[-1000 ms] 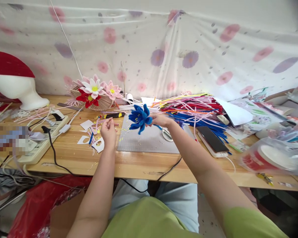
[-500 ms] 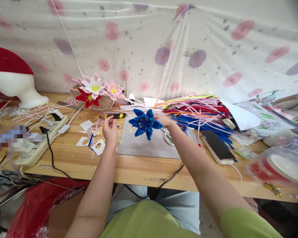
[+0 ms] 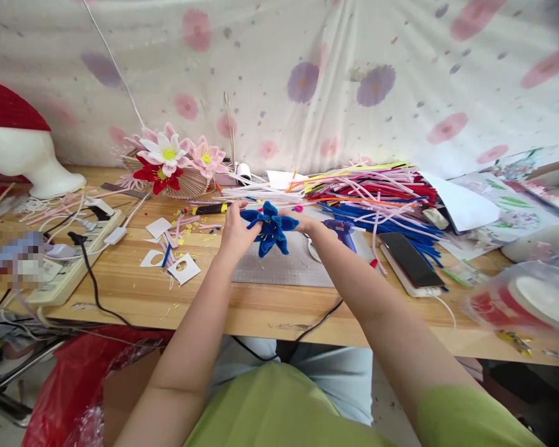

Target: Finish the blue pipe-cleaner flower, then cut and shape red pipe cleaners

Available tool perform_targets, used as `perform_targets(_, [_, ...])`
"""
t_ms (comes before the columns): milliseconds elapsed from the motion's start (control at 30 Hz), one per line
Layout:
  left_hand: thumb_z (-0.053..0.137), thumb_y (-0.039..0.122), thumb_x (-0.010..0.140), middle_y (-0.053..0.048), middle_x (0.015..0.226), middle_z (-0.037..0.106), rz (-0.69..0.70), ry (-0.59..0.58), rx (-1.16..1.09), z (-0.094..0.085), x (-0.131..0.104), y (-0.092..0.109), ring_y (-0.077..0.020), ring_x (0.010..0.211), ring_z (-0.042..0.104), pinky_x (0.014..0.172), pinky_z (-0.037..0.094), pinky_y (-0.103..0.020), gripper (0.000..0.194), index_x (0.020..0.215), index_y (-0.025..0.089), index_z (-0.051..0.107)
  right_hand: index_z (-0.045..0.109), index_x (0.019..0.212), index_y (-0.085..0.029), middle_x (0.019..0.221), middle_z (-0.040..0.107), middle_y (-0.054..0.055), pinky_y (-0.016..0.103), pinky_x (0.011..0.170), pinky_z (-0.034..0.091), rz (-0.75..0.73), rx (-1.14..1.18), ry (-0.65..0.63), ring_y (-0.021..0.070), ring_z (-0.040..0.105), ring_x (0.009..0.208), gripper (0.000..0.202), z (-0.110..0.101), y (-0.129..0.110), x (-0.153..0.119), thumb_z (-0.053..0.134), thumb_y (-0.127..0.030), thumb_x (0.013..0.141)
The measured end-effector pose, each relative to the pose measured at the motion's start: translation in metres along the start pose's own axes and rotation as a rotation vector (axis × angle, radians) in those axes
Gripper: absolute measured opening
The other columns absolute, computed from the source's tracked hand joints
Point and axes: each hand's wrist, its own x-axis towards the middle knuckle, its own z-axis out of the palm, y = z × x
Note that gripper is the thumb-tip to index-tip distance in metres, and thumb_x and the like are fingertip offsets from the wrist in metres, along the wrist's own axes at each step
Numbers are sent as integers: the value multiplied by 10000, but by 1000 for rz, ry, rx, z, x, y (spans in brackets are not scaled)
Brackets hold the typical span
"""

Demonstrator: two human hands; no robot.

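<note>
A blue fuzzy flower (image 3: 270,230) with yellow stamens faces up above the grey cutting mat (image 3: 284,270). My left hand (image 3: 240,233) is at its left side, with thumb and fingers on a petal. Behind the flower's right side is my right hand (image 3: 300,223); its fingers are mostly hidden by the petals. Scissors, partly covered by my right forearm, lie on the mat, and a blue glue gun (image 3: 342,233) rests just right of that arm.
Pink, white and red flowers (image 3: 168,155) stand at the back left. Coloured pipe cleaners (image 3: 377,189) pile up behind the mat. A phone (image 3: 410,259) lies right, a power strip (image 3: 74,267) left, and paper scraps (image 3: 184,268) near the left forearm.
My left hand has moved right to the flower and closed on a petal. The flower has turned slightly, and the view has shifted a little.
</note>
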Motion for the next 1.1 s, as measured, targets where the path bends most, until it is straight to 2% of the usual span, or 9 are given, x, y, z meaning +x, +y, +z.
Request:
perform_targets(100, [662, 184, 689, -92, 1164, 543, -27, 17, 8, 5, 2, 0, -204, 1069, 543, 898, 458, -366, 430, 1083, 210, 489, 684, 796, -146, 697, 639, 20, 305, 692, 462, 4, 22, -61, 174, 537, 710, 237, 3, -2, 3, 611, -342, 684])
perform_targets(333, [627, 248, 741, -80, 1131, 569, -21, -2, -29, 8, -2, 0, -184, 1018, 561, 872, 471, -340, 370, 1087, 215, 502, 686, 808, -133, 691, 641, 18, 275, 641, 442, 38, 70, -35, 160, 529, 680, 222, 5, 3, 6, 614, -292, 671])
perform_targets(500, [687, 236, 665, -82, 1123, 564, -7, 28, 92, 10, -3, 8, -220, 1054, 550, 926, 441, -382, 471, 1097, 217, 501, 693, 821, -121, 644, 633, 8, 289, 640, 442, 81, 99, -23, 142, 511, 635, 265, 5, 3, 7, 673, -313, 638])
perform_targets(633, [755, 249, 592, -112, 1196, 510, 95, 54, 135, 13, -5, 10, -266, 1182, 471, 1025, 367, -427, 616, 1142, 207, 480, 690, 801, -125, 630, 628, 4, 291, 644, 446, 68, 168, -10, 135, 505, 620, 308, 6, 5, 10, 707, -361, 603])
perform_targets(700, [753, 222, 592, -132, 1281, 441, 118, 126, 120, 12, -6, 9, -278, 1276, 385, 1074, 313, -432, 616, 1145, 205, 480, 677, 741, -125, 636, 627, 9, 288, 651, 440, 64, 182, 21, 135, 505, 626, 278, 6, 8, 11, 693, -369, 609])
perform_targets(800, [653, 175, 687, -123, 1319, 394, 59, 340, 36, 6, -7, 7, -240, 1298, 362, 1065, 328, -399, 457, 1111, 217, 488, 650, 676, -129, 653, 624, 7, 287, 679, 431, 71, 159, 84, 139, 512, 648, 213, 3, 12, 11, 648, -339, 640])
perform_targets(967, [526, 128, 725, -66, 1126, 525, -38, 592, -162, -3, -2, 2, -152, 1084, 517, 965, 409, -316, 242, 952, 211, 513, 667, 759, -128, 733, 645, 10, 267, 710, 420, 79, 26, 131, 144, 546, 708, 167, -3, 14, 12, 578, -258, 705])
perform_targets(1033, [459, 84, 698, -22, 876, 564, -85, 636, -306, -8, 0, 0, -110, 837, 567, 829, 457, -269, 177, 827, 199, 499, 680, 834, -141, 788, 660, 20, 256, 709, 409, 106, -109, 268, 147, 557, 737, 184, -7, 9, 14, 556, -239, 739])
perform_targets(1100, [399, 44, 643, 37, 611, 462, -161, 682, -478, -14, 1, -3, -71, 556, 473, 613, 430, -204, 167, 705, 193, 443, 687, 862, -152, 788, 663, 30, 250, 690, 394, 157, -242, 400, 147, 557, 731, 205, -10, 1, 17, 533, -263, 783])
